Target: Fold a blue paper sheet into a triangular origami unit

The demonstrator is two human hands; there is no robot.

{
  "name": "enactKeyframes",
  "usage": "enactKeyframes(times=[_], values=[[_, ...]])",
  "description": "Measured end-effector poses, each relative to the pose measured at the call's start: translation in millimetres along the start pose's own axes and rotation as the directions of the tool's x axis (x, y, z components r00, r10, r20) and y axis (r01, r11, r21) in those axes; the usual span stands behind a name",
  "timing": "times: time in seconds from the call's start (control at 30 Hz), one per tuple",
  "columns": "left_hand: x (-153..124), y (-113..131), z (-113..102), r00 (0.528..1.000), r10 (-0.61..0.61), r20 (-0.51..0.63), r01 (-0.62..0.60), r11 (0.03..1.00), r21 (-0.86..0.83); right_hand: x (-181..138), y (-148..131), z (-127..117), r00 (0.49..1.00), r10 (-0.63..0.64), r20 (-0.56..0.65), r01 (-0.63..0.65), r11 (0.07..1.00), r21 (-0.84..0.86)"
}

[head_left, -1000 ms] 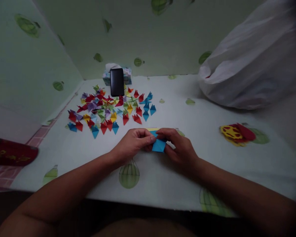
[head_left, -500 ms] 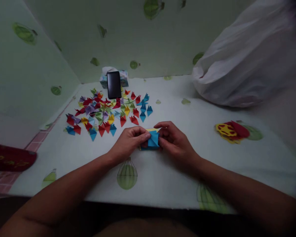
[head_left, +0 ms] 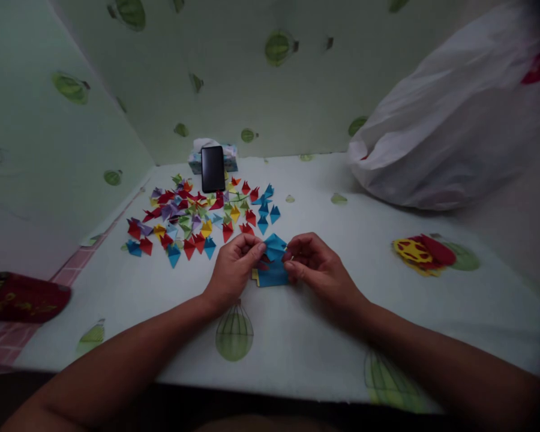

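A small piece of folded blue origami paper (head_left: 275,244) is held over a stack of paper, with one corner pointing away from me. My left hand (head_left: 239,264) pinches its left side between thumb and fingers. On its right edge, the bent fingers and thumb of my right hand (head_left: 315,267) are closed. Beneath lies a flat blue sheet (head_left: 272,276), with the edge of a yellow sheet (head_left: 255,276) showing at its left. Just beyond my left hand, many folded paper pieces in several colours (head_left: 189,219) are spread on the table.
A black phone (head_left: 213,170) leans against a tissue box (head_left: 230,158) at the back. A large white plastic bag (head_left: 432,132) fills the back right. Yellow and red cut-out shapes (head_left: 425,252) lie at right. A dark red container (head_left: 31,298) is at the left edge.
The folded blue paper has been turned and raised away from me, so its corner points up and more of the blue sheet below shows. The view has shifted slightly upward.
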State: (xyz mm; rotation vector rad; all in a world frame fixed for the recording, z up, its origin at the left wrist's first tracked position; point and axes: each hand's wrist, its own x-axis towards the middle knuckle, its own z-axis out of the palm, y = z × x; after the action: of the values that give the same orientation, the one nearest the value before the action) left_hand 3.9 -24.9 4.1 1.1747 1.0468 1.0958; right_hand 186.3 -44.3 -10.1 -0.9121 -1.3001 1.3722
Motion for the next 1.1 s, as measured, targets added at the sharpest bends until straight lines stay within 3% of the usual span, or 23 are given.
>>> enactKeyframes(times=[0.27, 0.4, 0.5, 0.7, 1.1], values=[[-9, -7, 5, 0.997, -0.045, 0.061, 0.05, 0.995, -0.088, 0, 0, -3, 0.999, 0.026, -0.048, -0.03, 0.996, -0.085], [-12, -6, 8, 0.983, -0.11, 0.149, 0.128, 0.985, -0.115, -2, -3, -3, 0.998, 0.039, -0.043, -0.042, 0.997, -0.06], [-11, -6, 7, 0.971, -0.14, 0.195, 0.163, 0.981, -0.107, -1, -5, -5, 0.999, 0.021, -0.043, -0.027, 0.99, -0.139], [-7, -5, 4, 0.983, -0.1, 0.155, 0.11, 0.992, -0.054, 0, -8, -8, 0.999, -0.047, 0.002, 0.045, 0.923, -0.382], [-10, 4, 1, 0.986, -0.081, 0.147, 0.063, 0.99, 0.124, 0, -9, -10, 0.977, -0.142, 0.162, 0.206, 0.835, -0.51]])
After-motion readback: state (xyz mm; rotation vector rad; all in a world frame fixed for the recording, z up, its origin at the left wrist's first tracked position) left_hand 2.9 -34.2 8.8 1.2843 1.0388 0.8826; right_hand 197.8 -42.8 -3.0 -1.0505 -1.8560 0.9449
